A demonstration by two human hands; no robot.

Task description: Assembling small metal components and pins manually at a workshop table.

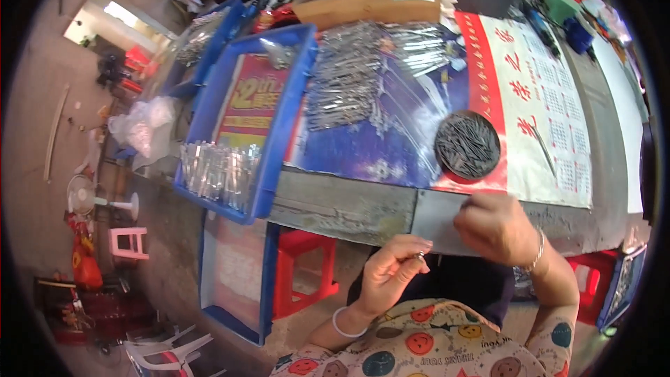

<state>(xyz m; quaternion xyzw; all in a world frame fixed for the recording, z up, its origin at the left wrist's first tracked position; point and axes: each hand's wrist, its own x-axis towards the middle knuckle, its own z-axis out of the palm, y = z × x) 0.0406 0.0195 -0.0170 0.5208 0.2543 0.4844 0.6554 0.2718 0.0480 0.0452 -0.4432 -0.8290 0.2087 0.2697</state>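
My left hand [392, 270] is just off the table's front edge, with thumb and fingers pinched on a small shiny metal piece [420, 256]. Only its tip shows. To the right, my right hand [494, 230] is curled closed by the table edge, apart from the left; whatever its fingers hold is hidden. Just beyond it sits a round dish [466, 174] filled with dark grey metal pins [467, 143]. A thin pair of tweezers [543, 150] lies on a printed calendar sheet [516, 98] to the right of the dish.
Rows of slender metal parts [344, 77] cover the table's middle, with more metal strips [422, 49] beyond. At left, a blue tray [269, 185] holds shiny flat strips [222, 171]. Boxes, including a long wooden one [366, 8], line the back. A red stool [303, 272] stands below.
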